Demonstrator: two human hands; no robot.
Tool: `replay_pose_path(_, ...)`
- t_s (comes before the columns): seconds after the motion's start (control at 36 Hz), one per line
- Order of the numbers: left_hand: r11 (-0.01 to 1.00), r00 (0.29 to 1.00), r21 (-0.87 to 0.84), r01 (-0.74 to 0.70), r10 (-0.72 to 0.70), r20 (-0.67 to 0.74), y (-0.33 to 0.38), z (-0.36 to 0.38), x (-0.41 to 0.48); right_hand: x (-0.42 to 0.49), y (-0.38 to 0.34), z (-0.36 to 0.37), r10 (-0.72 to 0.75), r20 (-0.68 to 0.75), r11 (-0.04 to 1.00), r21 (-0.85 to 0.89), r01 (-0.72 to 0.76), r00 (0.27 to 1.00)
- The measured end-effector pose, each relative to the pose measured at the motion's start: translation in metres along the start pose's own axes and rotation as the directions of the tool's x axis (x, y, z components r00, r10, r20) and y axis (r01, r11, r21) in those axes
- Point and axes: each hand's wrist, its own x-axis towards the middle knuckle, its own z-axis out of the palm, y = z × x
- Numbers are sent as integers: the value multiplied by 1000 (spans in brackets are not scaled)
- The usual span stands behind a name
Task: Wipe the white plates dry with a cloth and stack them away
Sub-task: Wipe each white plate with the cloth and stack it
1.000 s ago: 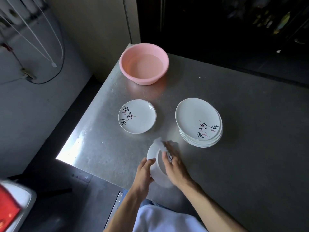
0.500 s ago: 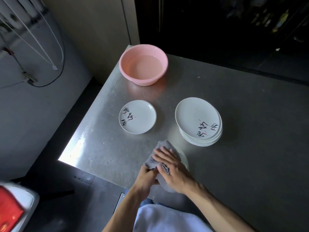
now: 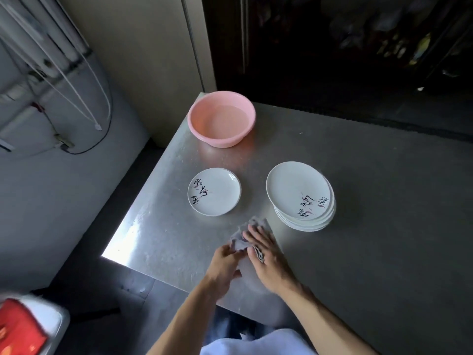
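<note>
Roughly midway, by the look of things. Laid out on the steel counter point(image 3: 358, 252), largest first: a pink basin point(image 3: 221, 119) at the far corner, holding water. Nearer and to the right, a stack of white plates point(image 3: 302, 198), topmost tilted and sitting unevenly. Left of that, well apart, a single white plate point(image 3: 214, 191) lying flat.

Cannot tell which of these two groups counts as wiped and which as waiting. So either one plate done and a pile left, or the reverse.

Certainly not finished: one more, the held plate point(image 3: 245, 274), at the near edge, blurred and mostly hidden, showing only as a pale patch between the wrists. Over its far part, a grey cloth point(image 3: 239, 240), bunched.

On top of the cloth, the right hand point(image 3: 268, 257), fingers point(image 3: 256, 233) straight and close together, pressing flat. At the plate's left rim, the left hand point(image 3: 225, 262), fingers curled round the edge and touching the cloth's near fold, finer detail lost to blur.

Left to do, at the least: finish this wipe and set the held plate on a pile.
</note>
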Motion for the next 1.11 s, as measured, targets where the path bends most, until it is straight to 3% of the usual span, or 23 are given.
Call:
replay_pose_path(0.11, 1000, 999, -9, -1, 2, 53, 6, -6, 1, 11, -2, -7, 403, -81, 915, -2, -404, 912)
replay_pose_path(0.14, 1000, 997, 1, -5, 5, 74, 7, -7, 2, 12, -6, -8, 404, -54, 915, 18, -403, 913)
replay_pose_path(0.22, 997, 989, 64, -33, 24, 145, 9, -9, 6, 7, -17, -3, 78, -15, 997, -28, -78, 997)
replay_pose_path(0.28, 996, 990, 78, -45, 34, 138, 9, -11, 9, 5, -18, -6, -2, 46, 999, -44, 4, 999)
replay_pose_path(0.33, 999, 991, 34, -38, 34, 132, 6, -15, 12, 10, -9, -9, 42, 21, 993, -113, -40, 999)
replay_pose_path(0.42, 993, 993, -110, 47, -34, 115, -1, -17, 13, 14, -2, -17, 382, -56, 922, -50, -385, 922)
replay_pose_path(0.44, 983, 993, -163, 82, -66, 97, -2, -18, 13, 15, -3, -18, 423, -60, 904, -35, -425, 904)
replay_pose_path(0.53, 983, 994, -164, 85, -72, 88, -1, -24, 16, 12, -17, -8, 292, -61, 950, -99, -297, 954)
replay_pose_path(0.64, 1000, 967, -17, 15, -10, 254, 7, -32, 19, 10, -33, 13, 144, 13, 989, -20, -144, 989)
replay_pose_path(0.72, 1000, 959, 6, 10, -11, 283, 1, -33, 19, 8, -33, 18, 92, 17, 995, -47, -91, 996)
replay_pose_path(0.78, 1000, 951, -6, 17, -14, 309, -1, -33, 19, 9, -26, 16, 143, -47, 984, -99, -147, 989)
replay_pose_path(0.86, 1000, 942, 27, 15, -23, 334, 1, -33, 20, 15, -25, 10, 469, -139, 879, -23, -477, 872)
replay_pose_path(0.92, 999, 935, 53, 9, -27, 352, 1, -33, 22, 17, -34, 12, 367, -140, 924, -59, -378, 920)
replay_pose_path(1.0, 999, 945, 41, 4, -17, 326, 1, -31, 24, 13, -37, 19, 87, 40, 983, -166, -80, 995)
replay_pose_path(1.06, 1000, 953, 11, 9, -12, 303, 0, -28, 26, 16, -32, 15, 101, 28, 981, -170, -95, 994)
replay_pose_path(1.11, 998, 954, -60, 34, -14, 300, -2, -25, 28, 26, -27, 11, 260, -77, 956, -117, -268, 963)
